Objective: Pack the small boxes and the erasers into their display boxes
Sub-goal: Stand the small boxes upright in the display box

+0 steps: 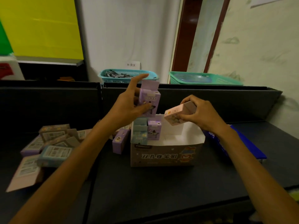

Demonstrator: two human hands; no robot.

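Table [161,188]: A dark table top is seen under everything.
Display box [163,156]: An open card box is stood in the middle of the table. Its white inside is mostly bare on the right.
Blue pack [239,143]: A flat blue pack is laid just beside the display box, on its right.
Pile of small boxes [48,146]: Many small boxes are heaped on the table, left of the display box.
Packed boxes [146,131]: A blue box and a purple box are stood upright in the left end of the display box.
Left hand [129,105]: A purple small box [149,101] is held upright above the display box, with its top flap open. The first finger is held out straight.
Right hand [200,113]: A pink small box [176,114] is pinched by fingers and thumb, tilted over the display box.
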